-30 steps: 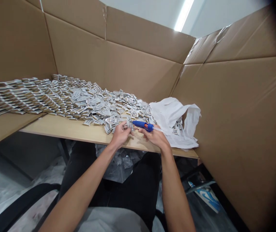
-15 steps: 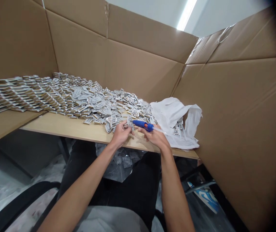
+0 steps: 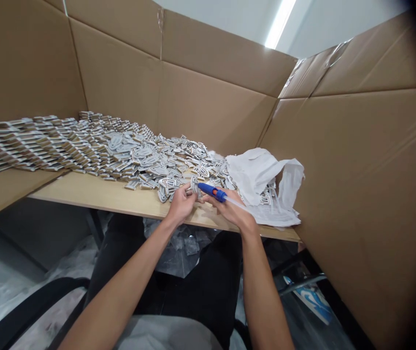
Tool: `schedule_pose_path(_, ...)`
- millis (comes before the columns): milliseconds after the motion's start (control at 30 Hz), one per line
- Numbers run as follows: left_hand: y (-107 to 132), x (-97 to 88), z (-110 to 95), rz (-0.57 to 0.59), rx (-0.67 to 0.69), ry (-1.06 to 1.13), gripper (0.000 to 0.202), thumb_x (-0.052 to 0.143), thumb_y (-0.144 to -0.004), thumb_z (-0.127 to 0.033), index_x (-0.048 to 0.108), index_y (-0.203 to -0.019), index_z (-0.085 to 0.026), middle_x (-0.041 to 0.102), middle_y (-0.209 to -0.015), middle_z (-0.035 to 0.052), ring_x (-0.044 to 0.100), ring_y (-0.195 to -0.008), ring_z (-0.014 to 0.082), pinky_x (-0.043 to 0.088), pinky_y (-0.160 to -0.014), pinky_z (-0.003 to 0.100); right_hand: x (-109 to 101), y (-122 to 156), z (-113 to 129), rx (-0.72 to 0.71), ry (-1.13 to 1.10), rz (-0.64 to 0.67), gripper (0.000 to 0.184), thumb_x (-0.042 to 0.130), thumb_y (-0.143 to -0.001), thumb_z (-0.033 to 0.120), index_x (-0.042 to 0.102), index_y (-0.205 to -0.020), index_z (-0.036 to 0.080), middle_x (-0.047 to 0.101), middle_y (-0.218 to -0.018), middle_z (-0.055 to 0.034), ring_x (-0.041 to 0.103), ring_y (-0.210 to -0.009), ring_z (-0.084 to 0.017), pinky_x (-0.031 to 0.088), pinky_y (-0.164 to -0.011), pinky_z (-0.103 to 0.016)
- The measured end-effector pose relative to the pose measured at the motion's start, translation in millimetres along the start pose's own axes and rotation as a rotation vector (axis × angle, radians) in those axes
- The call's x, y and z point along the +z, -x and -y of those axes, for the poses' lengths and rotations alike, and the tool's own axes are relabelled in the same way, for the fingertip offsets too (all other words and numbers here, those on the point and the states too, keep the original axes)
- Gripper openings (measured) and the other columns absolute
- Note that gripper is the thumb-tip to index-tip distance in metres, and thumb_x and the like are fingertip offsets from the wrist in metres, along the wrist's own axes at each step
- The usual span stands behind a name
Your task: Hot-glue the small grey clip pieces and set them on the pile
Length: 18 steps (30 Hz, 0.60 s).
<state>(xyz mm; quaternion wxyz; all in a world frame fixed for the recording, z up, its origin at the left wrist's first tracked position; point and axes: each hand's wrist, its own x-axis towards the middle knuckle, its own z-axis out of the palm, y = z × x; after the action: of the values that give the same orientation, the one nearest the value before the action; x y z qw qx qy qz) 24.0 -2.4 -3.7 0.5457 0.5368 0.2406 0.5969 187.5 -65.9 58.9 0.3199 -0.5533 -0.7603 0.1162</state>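
My left hand [image 3: 182,204] pinches a small grey-white flat piece [image 3: 194,185] above the table's front edge. My right hand [image 3: 232,210] is closed around a blue hot glue gun [image 3: 211,192] with a pale glue stick [image 3: 240,203] trailing from its back. The gun's nozzle points left and meets the held piece; whether it touches cannot be made out. Just behind my hands lies a loose heap of similar grey-white pieces [image 3: 149,158].
Stacked rows of brown-edged pieces [image 3: 28,146] fill the left side. A white plastic bag [image 3: 251,170] with more pieces sits at the right. Tall cardboard walls [image 3: 208,97] enclose the wooden table [image 3: 98,194]. Clear plastic bags [image 3: 182,250] lie below, by my legs.
The glue gun has tilted a little and shifted slightly left and down against the piece. My left hand holds the same piece in nearly the same place.
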Motion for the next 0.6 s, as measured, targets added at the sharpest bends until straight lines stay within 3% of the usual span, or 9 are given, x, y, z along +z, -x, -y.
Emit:
schedule_pose_path(100,-1,-3.6,3,0.026,0.044,-0.049,0.023,0.072,-0.078,-0.025,0.071,-0.1,-0.017,0.074,-0.088,0.0046,0.071,-0.082,0.0197,0.055,-0.074,0.027,5,2,13,-0.003,0.124,0.012,0.036,0.058,-0.096,0.057,0.069,-0.093,0.023,0.072,-0.085,-0.0062,0.064,-0.072,-0.021,0.038,-0.063,-0.027)
schedule_pose_path(233,-3,-5.5,10,-0.018,0.02,-0.06,0.023,0.075,-0.078,-0.03,0.066,-0.095,-0.017,0.072,-0.082,0.0041,0.071,-0.077,0.0198,0.054,-0.067,0.025,10,2,25,-0.006,0.324,-0.055,0.026,0.059,-0.098,0.048,0.064,-0.093,0.022,0.071,-0.091,-0.0092,0.063,-0.076,-0.023,0.034,-0.064,-0.028)
schedule_pose_path(333,-1,-2.2,10,-0.102,-0.035,0.026,0.037,0.079,-0.075,-0.031,0.057,-0.102,-0.019,0.072,-0.085,0.0032,0.071,-0.072,0.018,0.054,-0.066,0.026,6,2,24,-0.082,0.255,-0.25,0.022,0.057,-0.099,0.043,0.061,-0.093,0.022,0.069,-0.094,-0.0082,0.061,-0.078,-0.021,0.037,-0.069,-0.028)
schedule_pose_path(433,3,1.4,5,-0.083,-0.046,0.044,0.042,0.08,-0.076,-0.035,0.049,-0.102,-0.022,0.074,-0.09,0.0042,0.071,-0.072,0.0172,0.054,-0.068,0.027,-7,5,18,-0.154,0.084,-0.387,0.03,0.059,-0.097,0.049,0.061,-0.085,0.021,0.066,-0.089,-0.0062,0.058,-0.08,-0.02,0.041,-0.074,-0.028)
schedule_pose_path(500,4,1.8,2,-0.049,-0.028,-0.02,0.038,0.079,-0.078,-0.04,0.051,-0.095,-0.021,0.073,-0.086,0.0043,0.069,-0.071,0.0168,0.052,-0.067,0.027,-17,9,12,-0.139,0.017,-0.361,0.035,0.063,-0.094,0.052,0.061,-0.079,0.021,0.065,-0.083,-0.0044,0.057,-0.078,-0.019,0.042,-0.073,-0.028)
schedule_pose_path(600,2,-0.4,1,-0.069,0.037,-0.124,0.032,0.078,-0.078,-0.044,0.058,-0.085,-0.019,0.069,-0.079,0.0028,0.064,-0.072,0.0158,0.048,-0.067,0.025,-26,13,0,-0.014,-0.059,-0.207,0.038,0.069,-0.087,0.056,0.065,-0.077,0.02,0.064,-0.073,-0.0009,0.056,-0.068,-0.017,0.042,-0.066,-0.027)
